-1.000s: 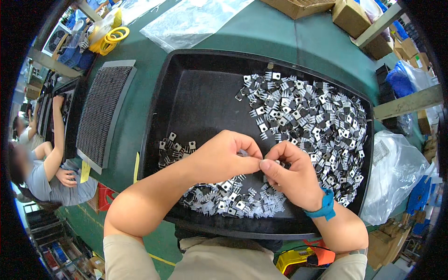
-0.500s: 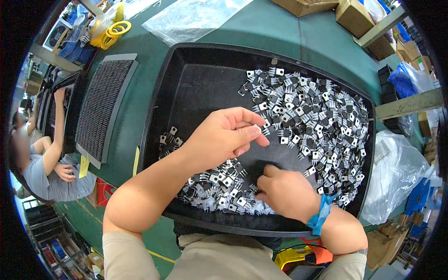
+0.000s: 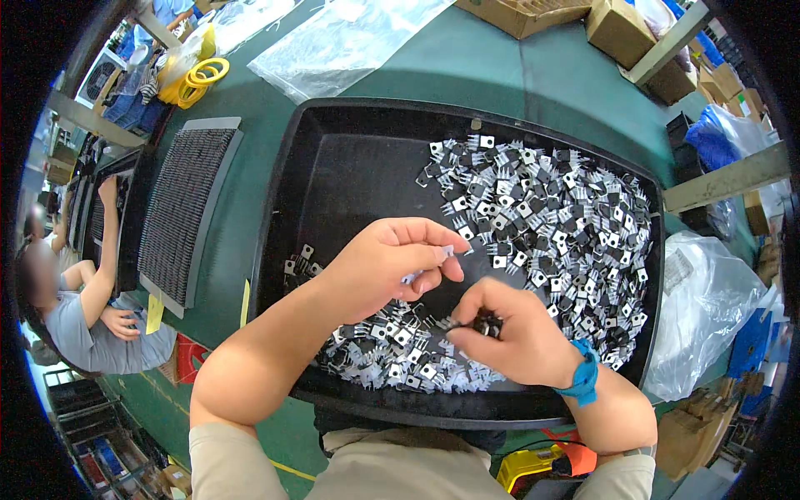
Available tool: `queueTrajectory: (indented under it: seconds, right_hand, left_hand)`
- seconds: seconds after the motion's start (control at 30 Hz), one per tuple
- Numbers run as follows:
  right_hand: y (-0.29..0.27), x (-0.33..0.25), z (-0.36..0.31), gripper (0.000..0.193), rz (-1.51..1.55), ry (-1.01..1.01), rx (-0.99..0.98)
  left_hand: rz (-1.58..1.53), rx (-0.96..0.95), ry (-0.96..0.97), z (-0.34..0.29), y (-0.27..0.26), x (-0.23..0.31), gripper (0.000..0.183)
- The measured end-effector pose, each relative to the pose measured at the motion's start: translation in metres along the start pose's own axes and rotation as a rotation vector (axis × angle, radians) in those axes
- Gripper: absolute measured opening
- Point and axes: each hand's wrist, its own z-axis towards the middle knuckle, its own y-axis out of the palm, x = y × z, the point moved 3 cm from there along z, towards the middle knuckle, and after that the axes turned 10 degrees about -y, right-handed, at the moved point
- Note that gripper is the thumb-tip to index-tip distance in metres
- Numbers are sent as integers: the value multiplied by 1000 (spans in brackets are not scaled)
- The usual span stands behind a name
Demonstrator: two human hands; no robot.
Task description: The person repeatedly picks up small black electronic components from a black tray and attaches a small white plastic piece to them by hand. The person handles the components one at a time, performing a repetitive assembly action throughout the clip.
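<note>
A large black tray (image 3: 358, 171) lies before me with many black, three-legged transistors (image 3: 533, 196) with silver tabs heaped along its right side. More transistors (image 3: 392, 333) and small whitish translucent plastic pieces (image 3: 475, 379) are mixed at its near edge. Above the tray's middle, my left hand (image 3: 387, 267) is closed, pinching a small whitish plastic piece (image 3: 448, 250) between thumb and forefinger; another pale bit shows under its curled fingers. Just right of it, my right hand (image 3: 525, 333) is closed round several transistors (image 3: 485, 323). A blue band (image 3: 586, 372) circles my right wrist.
Left of the tray stands a grey rack (image 3: 187, 212) packed with rows of dark parts. Clear plastic bags (image 3: 700, 317) lie at right, with another plastic sheet (image 3: 342, 46) behind the tray. Cardboard boxes (image 3: 621, 37) stand at the back right. A co-worker (image 3: 100, 308) sits at far left.
My right hand has lifted from the near pile and now shows transistors in its fingers. My left hand has come slightly lower in the picture, a pale piece now plainer at its fingertips.
</note>
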Motion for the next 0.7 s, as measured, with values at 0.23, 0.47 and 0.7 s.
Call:
queueTrajectory:
  seconds: [0.23, 0.47, 0.7]
  right_hand:
    - [-18, -18, 3, 19, -383, -367, 382]
    - [-15, -20, 2, 23, -472, -402, 401]
    - [-12, -16, 2, 25, -487, -403, 339]
  left_hand:
    - [132, 36, 20, -2, 5, -1, 16]
    - [391, 53, 119, -2, 10, -4, 11]
    - [456, 55, 97, -4, 13, -2, 13]
